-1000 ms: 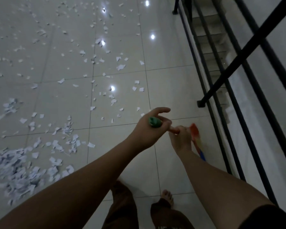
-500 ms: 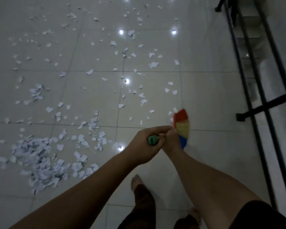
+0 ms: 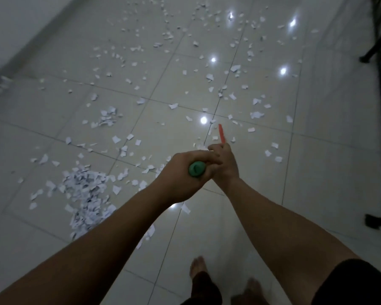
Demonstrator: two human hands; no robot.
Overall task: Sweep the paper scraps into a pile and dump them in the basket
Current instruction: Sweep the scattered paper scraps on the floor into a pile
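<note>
Broom (image 3: 196, 169) mostly hidden: left hand (image 3: 178, 177) and right hand (image 3: 226, 166) both grip its handle.

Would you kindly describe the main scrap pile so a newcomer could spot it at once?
Start on the glossy tiled floor, to the left of the person's left hand. The pile lies beside that forearm. Unlike the scattered scraps elsewhere, its pieces are heaped densely, overlapping.
</note>
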